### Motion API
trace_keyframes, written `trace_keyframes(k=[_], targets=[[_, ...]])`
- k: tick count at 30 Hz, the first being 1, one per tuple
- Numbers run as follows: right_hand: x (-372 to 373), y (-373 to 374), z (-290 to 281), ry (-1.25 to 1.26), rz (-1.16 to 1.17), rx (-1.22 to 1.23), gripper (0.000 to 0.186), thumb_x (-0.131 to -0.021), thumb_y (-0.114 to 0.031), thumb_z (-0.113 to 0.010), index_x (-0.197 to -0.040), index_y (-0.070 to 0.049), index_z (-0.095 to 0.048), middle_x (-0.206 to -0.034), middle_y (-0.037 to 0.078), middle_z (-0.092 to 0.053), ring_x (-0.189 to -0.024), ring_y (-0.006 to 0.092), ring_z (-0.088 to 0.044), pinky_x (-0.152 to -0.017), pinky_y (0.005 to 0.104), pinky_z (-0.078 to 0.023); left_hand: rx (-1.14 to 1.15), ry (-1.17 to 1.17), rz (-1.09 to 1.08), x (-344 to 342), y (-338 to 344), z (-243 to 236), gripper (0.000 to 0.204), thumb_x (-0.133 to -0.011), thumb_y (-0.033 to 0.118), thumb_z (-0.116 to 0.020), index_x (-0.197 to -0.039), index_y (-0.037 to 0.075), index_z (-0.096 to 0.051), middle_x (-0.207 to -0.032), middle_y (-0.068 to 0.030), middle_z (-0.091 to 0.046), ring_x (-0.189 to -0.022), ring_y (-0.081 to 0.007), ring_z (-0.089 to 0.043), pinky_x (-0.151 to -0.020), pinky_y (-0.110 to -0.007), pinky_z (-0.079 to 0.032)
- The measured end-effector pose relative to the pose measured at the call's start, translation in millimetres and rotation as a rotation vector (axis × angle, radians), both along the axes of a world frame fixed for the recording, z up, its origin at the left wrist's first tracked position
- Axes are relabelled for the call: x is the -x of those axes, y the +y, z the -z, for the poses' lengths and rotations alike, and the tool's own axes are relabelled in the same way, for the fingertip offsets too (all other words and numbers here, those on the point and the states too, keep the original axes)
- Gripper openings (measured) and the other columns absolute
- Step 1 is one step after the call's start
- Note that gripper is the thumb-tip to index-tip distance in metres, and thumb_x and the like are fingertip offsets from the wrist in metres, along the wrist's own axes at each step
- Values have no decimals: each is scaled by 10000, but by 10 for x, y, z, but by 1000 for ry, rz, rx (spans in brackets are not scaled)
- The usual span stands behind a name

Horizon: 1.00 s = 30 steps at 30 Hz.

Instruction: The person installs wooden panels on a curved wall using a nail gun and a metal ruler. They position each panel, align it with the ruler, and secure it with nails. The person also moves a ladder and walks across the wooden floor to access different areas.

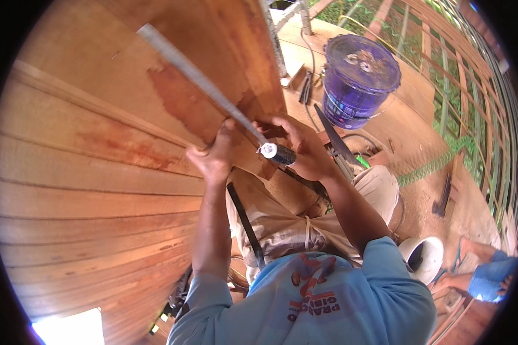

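Observation:
My right hand (pixel 306 150) is closed around the black, white-ended handle (pixel 282 154) of a long, flat grey metal tool. Its narrow blade (pixel 198 80) slants up and left across a brown wooden panel (pixel 121 75), and I cannot make out the exact kind of tool. My left hand (pixel 214 156) lies against the panel beside the blade, thumb spread away from the fingers; some fingertips are hidden. Darker reddish patches (pixel 181 103) mark the wood near both hands.
A purple lidded bucket (pixel 360 80) stands at the far right. Near it lie a handsaw (pixel 334 135), pliers (pixel 306 87) and a coiled green hose (pixel 431 167). A hammer (pixel 443 195) and a white bucket (pixel 429 256) are on the right. Another person's legs (pixel 472 270) show at lower right.

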State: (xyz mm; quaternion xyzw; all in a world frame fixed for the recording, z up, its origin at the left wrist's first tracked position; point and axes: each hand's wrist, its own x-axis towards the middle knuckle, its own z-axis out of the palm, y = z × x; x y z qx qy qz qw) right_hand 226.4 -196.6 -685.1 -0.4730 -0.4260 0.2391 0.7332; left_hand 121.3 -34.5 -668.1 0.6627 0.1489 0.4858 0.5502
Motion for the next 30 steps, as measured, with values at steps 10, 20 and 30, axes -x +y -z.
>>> trace_keyframes(k=[10,20,30], targets=[[74,318,-282,-230,98,137,230,-905,-20,-647,-1134,-16,-651,-905,37,-677,-831,80,-616,-758,253,-499,-5,12,91,-9,72,-94,136,-895,67,-762,-970,-42,-731,-851,-55,-738,-739,-115,-674,-651,-270,-545],[183,151,-253,-183,142,143,69,-954,-73,-587,-1009,-57,-626,-749,-30,-560,-656,31,-475,-586,232,-403,-64,79,65,65,33,-244,201,-888,139,-790,-978,-33,-736,-817,-75,-749,-747,-109,-681,-667,-289,-544],[412,-898,1150,107,239,692,181,-877,5,-573,-1034,-16,-661,-720,68,-612,-615,160,-589,-599,319,-482,-79,54,88,34,83,-116,240,-878,136,-815,-1015,-35,-716,-919,-20,-712,-807,-97,-617,-728,-255,-508]])
